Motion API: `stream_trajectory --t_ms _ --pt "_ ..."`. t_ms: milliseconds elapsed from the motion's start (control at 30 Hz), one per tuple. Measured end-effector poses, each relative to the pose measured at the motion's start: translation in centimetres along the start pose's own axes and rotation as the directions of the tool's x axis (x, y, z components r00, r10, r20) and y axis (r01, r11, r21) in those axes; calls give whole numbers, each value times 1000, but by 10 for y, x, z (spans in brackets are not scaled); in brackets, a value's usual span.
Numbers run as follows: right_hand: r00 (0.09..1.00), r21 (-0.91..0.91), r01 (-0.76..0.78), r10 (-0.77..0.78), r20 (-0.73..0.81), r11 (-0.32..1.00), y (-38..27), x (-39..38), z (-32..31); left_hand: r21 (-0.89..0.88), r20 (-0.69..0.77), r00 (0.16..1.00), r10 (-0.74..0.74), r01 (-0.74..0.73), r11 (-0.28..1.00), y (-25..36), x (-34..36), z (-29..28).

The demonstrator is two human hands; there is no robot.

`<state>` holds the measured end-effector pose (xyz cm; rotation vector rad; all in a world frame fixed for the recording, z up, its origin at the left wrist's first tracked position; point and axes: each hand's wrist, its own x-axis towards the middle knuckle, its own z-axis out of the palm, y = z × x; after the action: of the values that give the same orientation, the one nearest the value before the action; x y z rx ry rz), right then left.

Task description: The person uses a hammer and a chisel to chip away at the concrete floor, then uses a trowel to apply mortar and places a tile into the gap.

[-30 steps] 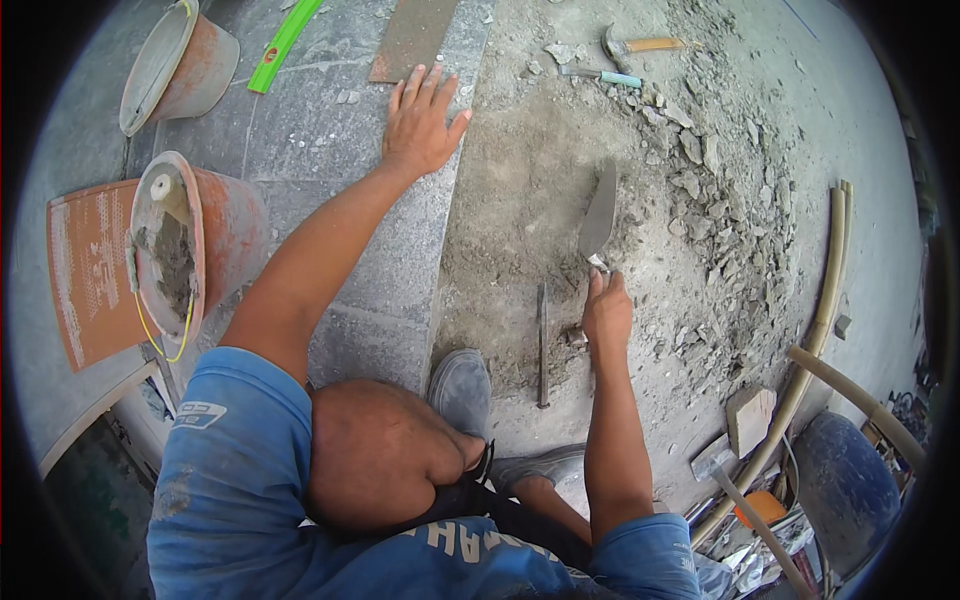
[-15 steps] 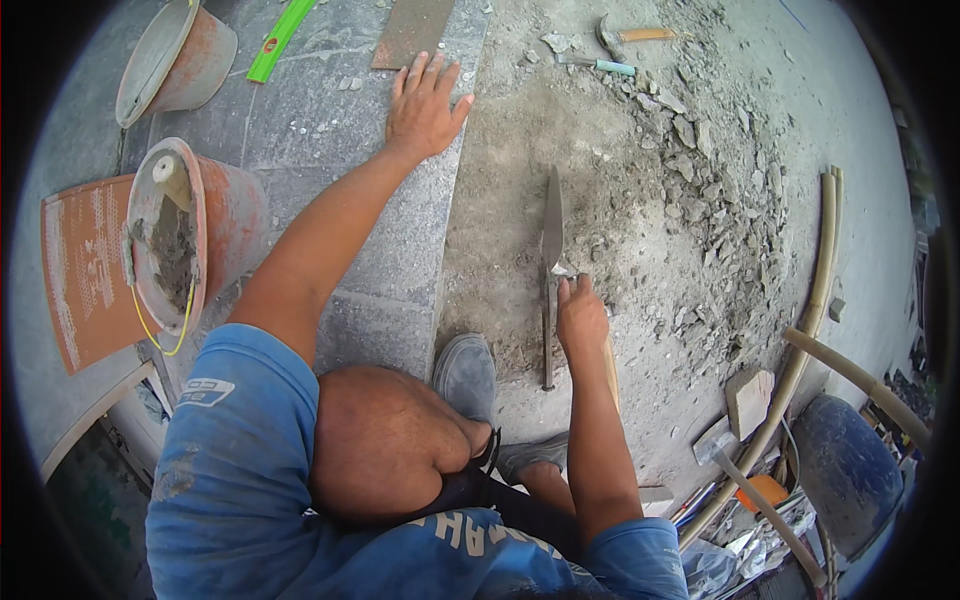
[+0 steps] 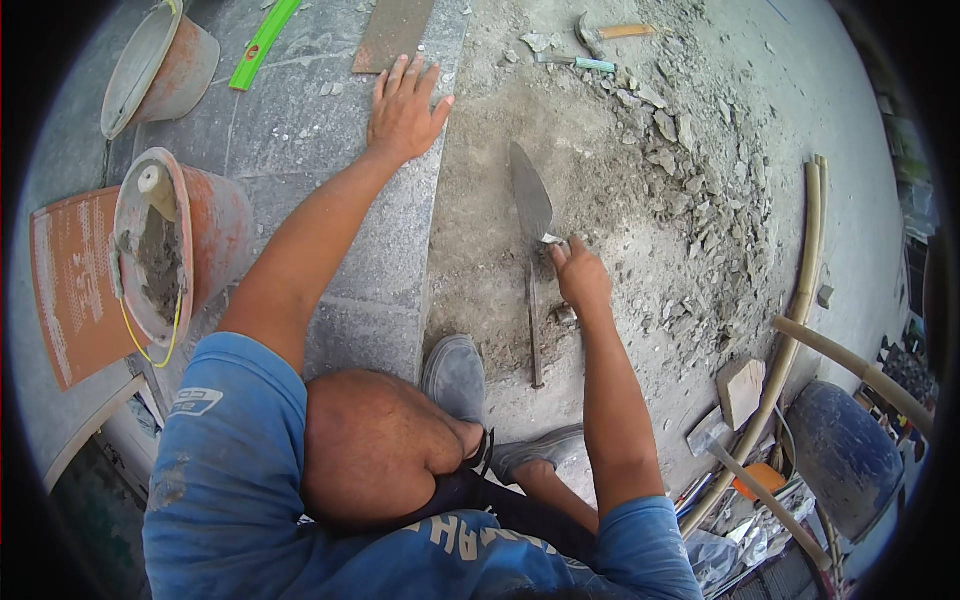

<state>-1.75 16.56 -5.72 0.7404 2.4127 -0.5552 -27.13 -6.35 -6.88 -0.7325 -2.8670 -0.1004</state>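
My right hand (image 3: 582,275) is closed around the handle of a pointed trowel (image 3: 531,195), whose grey blade lies low over the dusty rough ground and points away from me. Beneath the blade's heel, a thin metal rod (image 3: 534,345) lies on the ground, running back toward my shoes. A small dark object (image 3: 566,315) sits beside my right wrist, partly covered by it. My left hand (image 3: 403,115) rests flat with fingers spread on the grey tiles (image 3: 370,250), just below the end of a brown board (image 3: 392,40).
At left stand a bucket (image 3: 215,220) of mortar and another bucket (image 3: 180,75), near a green level (image 3: 264,45). A hammer (image 3: 625,31) and a light-blue-handled tool (image 3: 590,64) lie far ahead. Broken rubble (image 3: 690,190), bamboo poles (image 3: 806,260) and a blue container (image 3: 845,455) occupy the right.
My right hand has carried the trowel slightly farther away, and its blade has turned from nearly edge-on to show its broad face. My left hand stays flat on the tiles.
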Motion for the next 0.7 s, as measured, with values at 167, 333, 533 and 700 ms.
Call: stream_trajectory --t_ms 167,333,533,700 --pt "974 101 -129 145 -173 986 39 5 -23 -21 21 1000 -14 14 1000 3 0 -4" --pt "1000 54 30 -29 -8 998 11 -8 -10 -14 16 1000 3 -3 1000 -2 0 -12" --pt "987 122 -72 88 -131 990 113 30 -26 -24 17 1000 4 -4 1000 5 5 -9" --pt "947 83 -166 183 -265 983 146 24 -52 -17 46 999 -4 5 1000 6 1 -11"
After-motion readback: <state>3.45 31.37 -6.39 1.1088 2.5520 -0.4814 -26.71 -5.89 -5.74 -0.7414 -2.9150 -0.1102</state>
